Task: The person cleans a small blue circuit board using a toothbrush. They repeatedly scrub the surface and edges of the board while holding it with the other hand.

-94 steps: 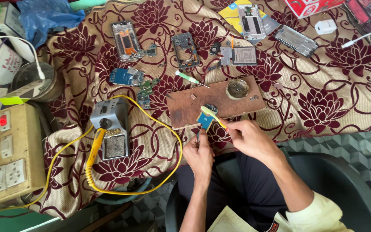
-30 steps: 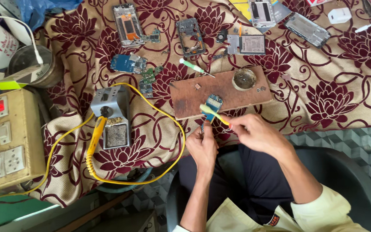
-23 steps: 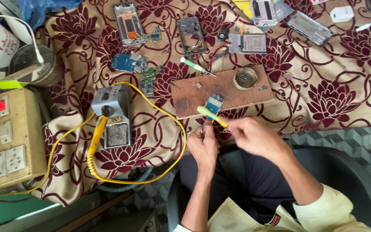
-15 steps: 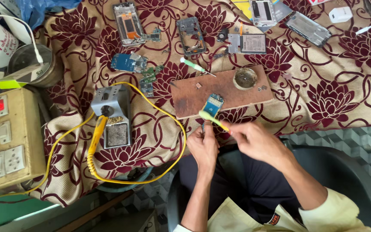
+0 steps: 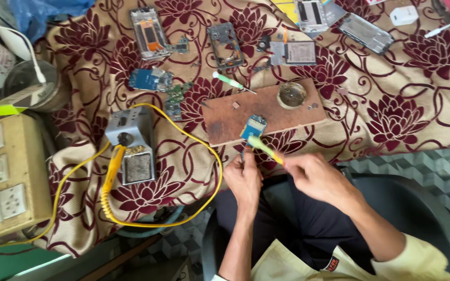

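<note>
Small blue circuit board (image 5: 254, 126) beside yellow-green brush (image 5: 264, 148).

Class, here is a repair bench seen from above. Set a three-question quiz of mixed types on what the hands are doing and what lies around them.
1. True or false: the yellow soldering iron is in the right hand.
2. Multiple choice: what does the left hand steady at the edge of the wooden board? A) a small blue circuit board B) a white charger C) a phone frame
3. Fill in: the right hand holds a yellow-green ___ against the circuit board.

Key: 1 false, it rests in its grey stand; 2 A; 3 brush (or a similar slim tool; the tip is too small to tell).
</note>
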